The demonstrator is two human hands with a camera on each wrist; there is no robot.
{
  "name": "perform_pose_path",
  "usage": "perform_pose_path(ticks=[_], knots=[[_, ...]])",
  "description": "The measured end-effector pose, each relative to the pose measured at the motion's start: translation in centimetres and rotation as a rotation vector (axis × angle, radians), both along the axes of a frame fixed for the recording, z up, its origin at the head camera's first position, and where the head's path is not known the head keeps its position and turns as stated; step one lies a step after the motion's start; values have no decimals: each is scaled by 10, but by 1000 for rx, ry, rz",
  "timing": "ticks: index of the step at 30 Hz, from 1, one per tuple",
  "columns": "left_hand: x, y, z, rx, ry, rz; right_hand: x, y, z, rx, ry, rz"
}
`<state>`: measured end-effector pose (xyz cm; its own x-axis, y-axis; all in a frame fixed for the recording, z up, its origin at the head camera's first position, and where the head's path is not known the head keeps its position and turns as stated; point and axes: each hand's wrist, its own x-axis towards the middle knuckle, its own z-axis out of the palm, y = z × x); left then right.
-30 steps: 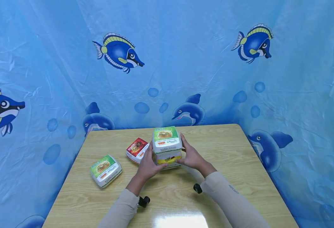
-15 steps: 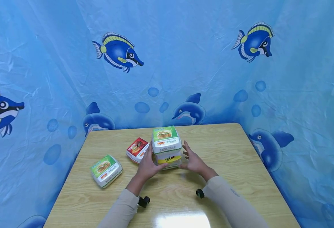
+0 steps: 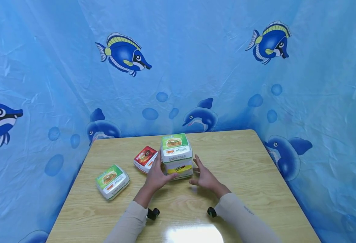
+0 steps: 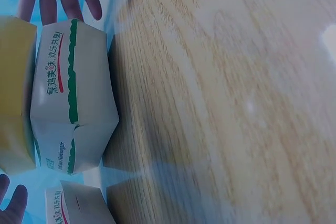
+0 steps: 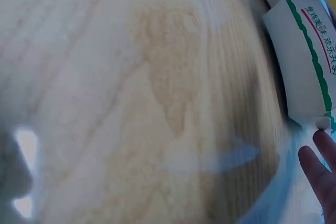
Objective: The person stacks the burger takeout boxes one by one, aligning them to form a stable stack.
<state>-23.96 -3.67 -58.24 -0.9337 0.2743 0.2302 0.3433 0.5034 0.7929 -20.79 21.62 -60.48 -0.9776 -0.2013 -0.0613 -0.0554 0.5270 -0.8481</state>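
Observation:
In the head view, burger boxes stand stacked near the table's middle. A green-topped burger box (image 3: 174, 145) is uppermost, above a yellow burger box (image 3: 180, 168). The lowest, a white box with a green scalloped edge (image 4: 79, 87), rests on the table. My left hand (image 3: 156, 176) is at the stack's left side, fingers extended along it and thumb near the front; its fingertips (image 4: 17, 203) appear slightly apart from the boxes in the left wrist view. To the stack's right, my right hand (image 3: 207, 178) has spread fingers, apart from it, with fingers (image 5: 317, 171) near a lower corner.
A red-topped burger box (image 3: 145, 158) lies just left of the stack, behind my left hand. Farther left is another green burger box (image 3: 112, 182). The wooden table (image 3: 241, 158) meets a blue sea-patterned curtain (image 3: 178, 60) at its back and sides.
My right hand has let go of the stack and moved slightly right. The left hand has barely moved. The stack stays upright in place.

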Motion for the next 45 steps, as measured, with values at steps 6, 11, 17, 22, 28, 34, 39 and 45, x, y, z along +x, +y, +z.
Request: perform_pose_path(ticks=[6,11,17,22,28,34,39,45], knots=[[-1,-3,2,-11,27,4,4,-3,-4,4,15,14],[-2,-5,3,1,15,12,9,-6,-7,-25,34,45],[-2,-7,5,4,25,0,13,-4,1,37,45,-38],[-5,-9,3,18,51,-23,9,-3,10,48,47,-139],[-4,-12,-1,28,27,-37,4,-12,0,76,-7,-148],[-2,-10,-1,15,16,-39,-1,-20,-10,130,-4,-147],[-2,-10,-1,23,1,-41,-4,-19,-12,149,6,-152],[0,-10,-1,25,30,-39,-6,-18,-9,153,1,-143]])
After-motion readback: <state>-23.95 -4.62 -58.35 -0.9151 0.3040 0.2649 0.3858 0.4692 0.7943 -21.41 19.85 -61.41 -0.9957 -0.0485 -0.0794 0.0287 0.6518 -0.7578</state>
